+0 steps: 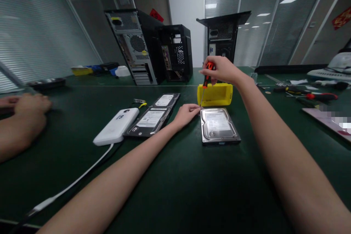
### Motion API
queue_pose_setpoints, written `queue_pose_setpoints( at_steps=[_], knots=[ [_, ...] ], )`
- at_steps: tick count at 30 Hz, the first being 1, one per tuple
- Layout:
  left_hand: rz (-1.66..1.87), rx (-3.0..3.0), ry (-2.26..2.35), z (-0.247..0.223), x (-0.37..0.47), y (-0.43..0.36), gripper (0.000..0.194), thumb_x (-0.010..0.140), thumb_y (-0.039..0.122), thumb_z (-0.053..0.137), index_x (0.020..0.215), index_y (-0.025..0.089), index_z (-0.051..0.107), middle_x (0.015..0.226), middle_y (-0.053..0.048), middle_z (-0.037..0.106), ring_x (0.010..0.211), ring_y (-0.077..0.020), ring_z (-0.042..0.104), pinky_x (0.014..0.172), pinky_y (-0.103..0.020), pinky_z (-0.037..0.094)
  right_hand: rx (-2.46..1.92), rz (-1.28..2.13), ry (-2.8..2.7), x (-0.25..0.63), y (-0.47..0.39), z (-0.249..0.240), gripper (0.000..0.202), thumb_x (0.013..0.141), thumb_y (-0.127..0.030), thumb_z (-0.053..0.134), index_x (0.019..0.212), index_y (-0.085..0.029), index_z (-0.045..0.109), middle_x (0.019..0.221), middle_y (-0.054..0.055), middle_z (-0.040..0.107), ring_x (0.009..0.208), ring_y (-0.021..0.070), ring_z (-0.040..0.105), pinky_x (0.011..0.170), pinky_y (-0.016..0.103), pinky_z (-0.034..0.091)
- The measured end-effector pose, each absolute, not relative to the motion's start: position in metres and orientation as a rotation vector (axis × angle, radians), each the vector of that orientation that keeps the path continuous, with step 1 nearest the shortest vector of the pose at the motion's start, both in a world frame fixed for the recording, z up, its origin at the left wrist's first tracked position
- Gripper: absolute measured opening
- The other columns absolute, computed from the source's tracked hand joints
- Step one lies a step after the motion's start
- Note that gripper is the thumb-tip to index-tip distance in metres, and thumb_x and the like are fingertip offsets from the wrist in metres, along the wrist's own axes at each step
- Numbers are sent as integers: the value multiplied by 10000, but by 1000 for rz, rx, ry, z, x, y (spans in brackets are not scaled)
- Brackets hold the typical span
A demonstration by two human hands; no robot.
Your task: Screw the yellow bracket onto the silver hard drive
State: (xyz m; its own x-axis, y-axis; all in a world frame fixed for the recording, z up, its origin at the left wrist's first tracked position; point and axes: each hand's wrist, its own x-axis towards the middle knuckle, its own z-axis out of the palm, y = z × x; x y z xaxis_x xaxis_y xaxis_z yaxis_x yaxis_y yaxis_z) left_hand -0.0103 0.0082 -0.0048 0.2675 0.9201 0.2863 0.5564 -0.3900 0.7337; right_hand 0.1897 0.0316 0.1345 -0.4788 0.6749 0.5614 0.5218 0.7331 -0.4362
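Note:
My right hand [219, 68] is closed round the red-and-black handle of a screwdriver [209, 70], its thin shaft slanting down to the far left corner of a hard drive [218, 124]. The silver drive lies flat, with a white label on top. At that same corner, the fingertips of my left hand [187, 115] are drawn together beside the screwdriver's tip; what they pinch, if anything, is too small to make out. Just behind the drive stands a yellow open box [215, 95]. Left of my left hand, more hard drives [149, 119] lie in a row.
A white power bank [116, 126] with a cable lies to the left. Another person's hands [30, 111] rest at the far left. Computer cases [148, 44] stand at the back. Several tools, including red-handled pliers [320, 97], and a pinkish panel [329, 122] lie on the right.

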Motion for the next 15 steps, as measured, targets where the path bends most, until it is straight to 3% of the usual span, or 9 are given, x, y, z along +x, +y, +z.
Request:
queue_pose_setpoints(
  at_steps=[15],
  knots=[
    [979,2064,1310,-2,-10,4,300,842,383,563,991,164,702,1019,-71,721,920,-190,668,833,-283,492,-1033,372,-2269,193,35,134,199,788,-310,613,872,-137,561,694,62,658,545,151,660,526,259,545]
  ],
)
